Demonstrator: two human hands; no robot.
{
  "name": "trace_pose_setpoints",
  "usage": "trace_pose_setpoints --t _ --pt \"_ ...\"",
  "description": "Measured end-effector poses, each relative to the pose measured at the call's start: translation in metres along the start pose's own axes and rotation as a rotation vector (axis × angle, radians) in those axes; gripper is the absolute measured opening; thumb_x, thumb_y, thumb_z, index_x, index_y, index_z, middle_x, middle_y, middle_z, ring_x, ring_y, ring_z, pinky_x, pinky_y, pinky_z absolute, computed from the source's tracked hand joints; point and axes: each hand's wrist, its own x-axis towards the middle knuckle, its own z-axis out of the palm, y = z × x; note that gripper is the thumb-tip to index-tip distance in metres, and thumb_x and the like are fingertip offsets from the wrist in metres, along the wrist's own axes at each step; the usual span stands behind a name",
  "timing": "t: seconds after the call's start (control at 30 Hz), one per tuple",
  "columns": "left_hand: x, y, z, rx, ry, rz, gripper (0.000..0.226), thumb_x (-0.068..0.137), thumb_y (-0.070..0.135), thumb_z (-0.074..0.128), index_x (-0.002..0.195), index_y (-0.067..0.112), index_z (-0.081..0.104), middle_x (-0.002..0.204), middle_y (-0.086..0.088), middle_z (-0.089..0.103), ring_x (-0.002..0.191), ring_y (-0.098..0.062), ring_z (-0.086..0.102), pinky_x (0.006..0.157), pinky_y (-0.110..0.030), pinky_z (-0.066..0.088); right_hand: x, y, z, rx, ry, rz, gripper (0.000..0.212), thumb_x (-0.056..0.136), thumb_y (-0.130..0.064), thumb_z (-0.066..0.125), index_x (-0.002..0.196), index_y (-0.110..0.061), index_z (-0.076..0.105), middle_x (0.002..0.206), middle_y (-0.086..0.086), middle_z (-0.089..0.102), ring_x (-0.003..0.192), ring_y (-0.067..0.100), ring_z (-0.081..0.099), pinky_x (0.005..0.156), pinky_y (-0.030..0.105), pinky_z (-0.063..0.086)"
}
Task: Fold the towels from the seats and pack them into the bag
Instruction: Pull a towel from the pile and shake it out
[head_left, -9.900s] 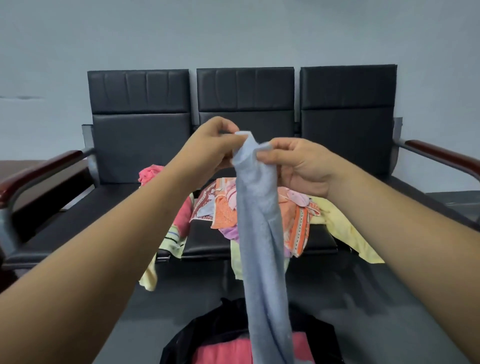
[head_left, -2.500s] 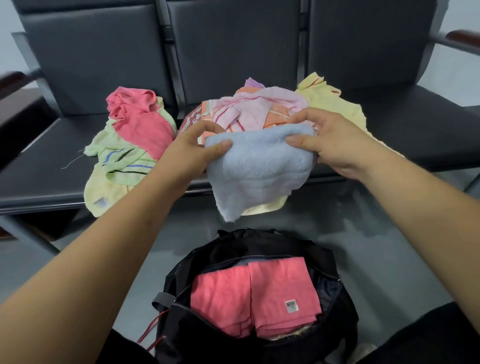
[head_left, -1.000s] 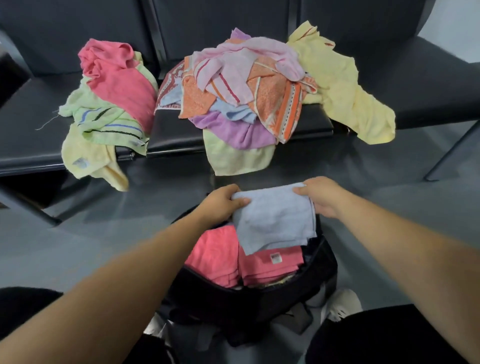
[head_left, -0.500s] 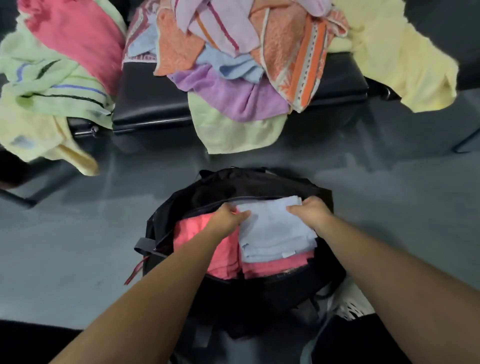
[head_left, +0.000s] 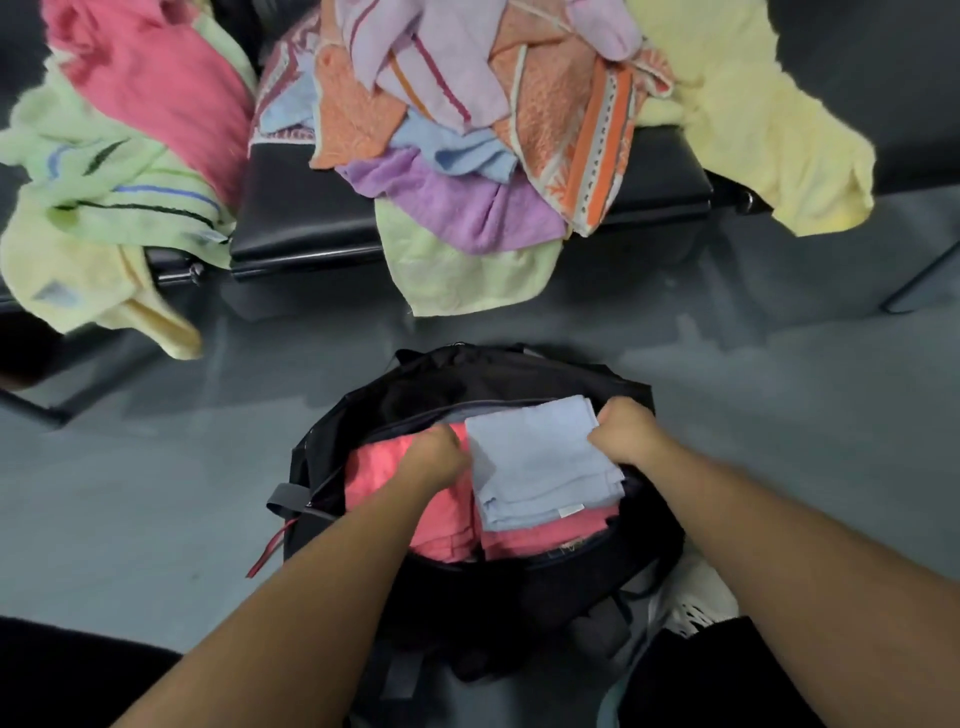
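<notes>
- Both hands are down at the bag (head_left: 470, 376), which stands open on the grey floor (head_left: 130, 467).
- Left hand (head_left: 435, 458) curls its fingers round the left edge of the folded blue towel (head_left: 540, 462).
- Right hand (head_left: 623, 436) grips the same towel at its far right corner, knuckles up.
- That blue towel lies flat inside the bag's mouth, on its right half, on top of the folded pink towels (head_left: 384, 483) already packed there.
- Beyond the bag, the black seats (head_left: 311, 213) carry a loose pile of towels (head_left: 467, 104) in orange, lilac and purple.
- Beyond the bag to the right, a yellow towel (head_left: 753, 119) droops off the seat edge.
- Beyond it to the left lies a green striped towel (head_left: 130, 192).
</notes>
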Motion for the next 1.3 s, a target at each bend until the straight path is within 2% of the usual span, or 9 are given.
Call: trace_pose_setpoints --t 0.1,0.27,0.5,0.67,0.77,0.87,0.93,1.07,1.3 --pt "-0.014 0.037 -0.047 0.044 0.081 0.148 0.013 0.089 0.015 0.061 0.096 0.004 0.065 0.099 -0.013 0.07 0.099 -0.03 0.064 0.074 -0.031 0.045 -0.012 -0.037 -0.05 0.13 -0.095 0.009 0.016 0.093 -0.013 0.056 0.078 -0.009 0.055 0.06 0.006 0.061 0.052 0.019 0.059 0.049 0.02 0.043" --pt "-0.041 0.103 -0.145 0.061 0.227 0.367 0.012 0.089 0.018 0.061 0.095 0.01 0.067 0.096 -0.007 0.072 0.089 -0.025 0.065 0.074 -0.032 0.051 -0.049 -0.101 -0.142 0.287 -0.004 -0.125 0.016 0.098 -0.012 0.053 0.112 -0.006 0.057 0.102 0.015 0.073 0.089 0.026 0.07 0.084 0.036 0.053" --pt "-0.049 0.112 -0.212 0.137 0.526 0.504 0.028 0.093 0.015 0.057 0.121 0.009 0.06 0.118 -0.01 0.062 0.102 -0.025 0.058 0.081 -0.031 0.044 -0.066 -0.15 -0.201 0.472 0.238 -0.34 0.014 0.094 -0.013 0.056 0.106 -0.015 0.062 0.09 0.005 0.069 0.08 0.022 0.068 0.065 0.031 0.053" --pt "-0.022 0.121 -0.207 0.068 0.585 0.566 0.05 0.095 0.023 0.061 0.142 0.015 0.045 0.142 -0.012 0.043 0.122 -0.03 0.05 0.098 -0.034 0.039 -0.047 -0.14 -0.211 0.207 0.446 -0.411 0.035 0.096 -0.016 0.057 0.063 -0.022 0.045 0.065 -0.006 0.047 0.063 0.012 0.047 0.053 0.024 0.033" --pt "-0.007 0.142 -0.205 0.0 0.588 0.598 0.057 0.097 0.03 0.061 0.149 0.023 0.038 0.145 -0.011 0.04 0.12 -0.029 0.053 0.1 -0.033 0.038 -0.038 -0.146 -0.206 0.14 0.403 -0.525 0.017 0.094 -0.03 0.066 0.084 -0.022 0.055 0.087 -0.006 0.059 0.078 0.009 0.053 0.073 0.024 0.04" --pt "0.012 0.147 -0.203 0.037 0.526 0.567 0.057 0.096 0.03 0.062 0.149 0.03 0.041 0.147 -0.01 0.037 0.127 -0.026 0.049 0.106 -0.032 0.04 -0.025 -0.161 -0.189 -0.171 0.357 -0.537 0.06 0.078 -0.062 0.073 0.118 -0.021 0.056 0.121 0.004 0.057 0.114 0.026 0.054 0.093 0.039 0.047" --pt "0.02 0.149 -0.206 0.04 0.525 0.559 0.053 0.096 0.029 0.062 0.147 0.028 0.048 0.145 -0.009 0.038 0.13 -0.024 0.047 0.108 -0.029 0.038 -0.016 -0.167 -0.177 -0.282 0.426 -0.534 0.052 0.082 -0.057 0.072 0.117 -0.021 0.058 0.127 0.012 0.049 0.123 0.035 0.045 0.099 0.048 0.043" --pt "0.029 0.151 -0.219 -0.033 0.515 0.562 0.039 0.098 0.024 0.06 0.137 0.022 0.059 0.136 -0.008 0.045 0.124 -0.022 0.049 0.097 -0.018 0.029 -0.002 -0.163 -0.181 0.028 0.522 -0.634 0.03 0.091 -0.025 0.056 0.063 -0.017 0.047 0.075 0.003 0.05 0.078 0.03 0.054 0.065 0.038 0.04" --pt "0.03 0.155 -0.221 -0.3 0.518 0.537 0.038 0.096 0.053 0.053 0.114 0.023 0.067 0.117 -0.008 0.057 0.113 -0.022 0.054 0.095 -0.036 0.043 -0.044 -0.158 -0.193 0.128 0.415 -0.815 0.029 0.099 -0.019 0.053 0.078 0.0 0.053 0.07 0.004 0.049 0.063 0.016 0.042 0.056 0.029 0.03"
